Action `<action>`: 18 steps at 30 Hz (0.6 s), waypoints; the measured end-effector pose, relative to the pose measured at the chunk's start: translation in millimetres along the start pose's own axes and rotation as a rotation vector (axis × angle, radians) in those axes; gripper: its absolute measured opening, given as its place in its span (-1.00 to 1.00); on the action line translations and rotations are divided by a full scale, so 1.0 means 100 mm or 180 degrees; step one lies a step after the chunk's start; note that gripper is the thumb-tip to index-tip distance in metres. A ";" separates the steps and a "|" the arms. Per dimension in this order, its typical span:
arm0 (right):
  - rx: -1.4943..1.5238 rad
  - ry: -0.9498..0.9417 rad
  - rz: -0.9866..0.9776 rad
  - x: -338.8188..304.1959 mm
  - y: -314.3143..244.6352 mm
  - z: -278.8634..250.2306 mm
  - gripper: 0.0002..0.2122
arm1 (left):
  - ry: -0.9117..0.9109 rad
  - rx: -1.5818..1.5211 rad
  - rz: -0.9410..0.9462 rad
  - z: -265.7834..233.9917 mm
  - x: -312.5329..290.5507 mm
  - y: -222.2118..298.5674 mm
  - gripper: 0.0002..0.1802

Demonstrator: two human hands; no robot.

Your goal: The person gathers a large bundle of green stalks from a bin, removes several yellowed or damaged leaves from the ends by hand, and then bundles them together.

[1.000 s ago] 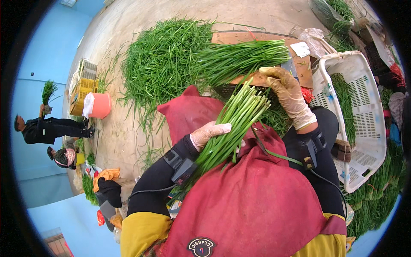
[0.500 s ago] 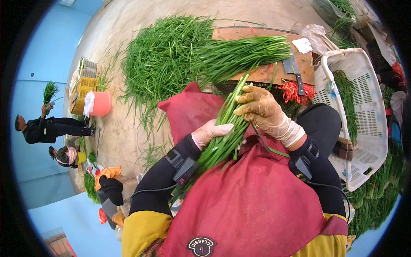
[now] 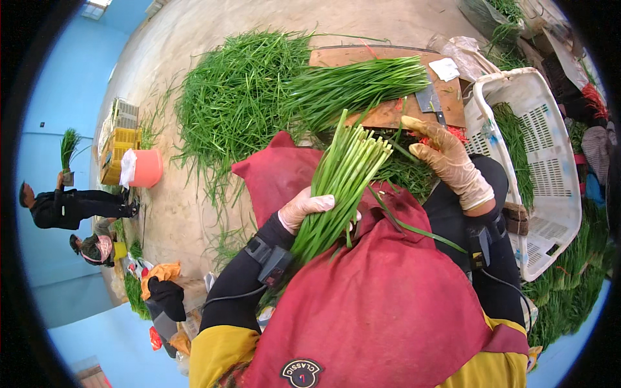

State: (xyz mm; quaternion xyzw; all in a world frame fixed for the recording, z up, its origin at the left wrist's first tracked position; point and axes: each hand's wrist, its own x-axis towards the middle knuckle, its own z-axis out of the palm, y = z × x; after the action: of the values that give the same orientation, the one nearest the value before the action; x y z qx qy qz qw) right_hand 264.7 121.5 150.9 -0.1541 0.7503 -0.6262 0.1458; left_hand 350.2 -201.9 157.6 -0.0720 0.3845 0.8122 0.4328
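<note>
Green stalks (image 3: 343, 181) in a loose bunch slant across the lap in the head view, above the red apron (image 3: 381, 291), pale ends pointing away from the body. The left hand (image 3: 305, 211) grips the bunch, its thumb laid across the top; if that thumb eased, stalks could slide out onto the apron. One stalk juts past the others and could snag or be knocked crooked. The right hand (image 3: 449, 161) is raised beside the bunch, thumb and forefinger spread apart, clearly holding nothing. A long loose leaf (image 3: 420, 231) trails towards the right wrist and could catch on the strapped device (image 3: 479, 246). Beyond, a knife (image 3: 427, 100) lies on the wooden board (image 3: 453, 111); a careless reach there could nick the glove.
</note>
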 end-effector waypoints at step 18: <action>-0.0710 0.0660 -0.0984 0.25 -0.17 0.38 -0.74 | 0.0481 0.0643 0.0082 0.16 -0.05 -0.06 -0.41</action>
State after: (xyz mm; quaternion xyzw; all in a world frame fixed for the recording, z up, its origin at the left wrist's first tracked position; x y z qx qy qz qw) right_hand 258.4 73.8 160.3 -0.2172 0.7934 -0.5666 -0.0478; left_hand 361.7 -192.0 167.8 -0.0841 0.4968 0.7671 0.3972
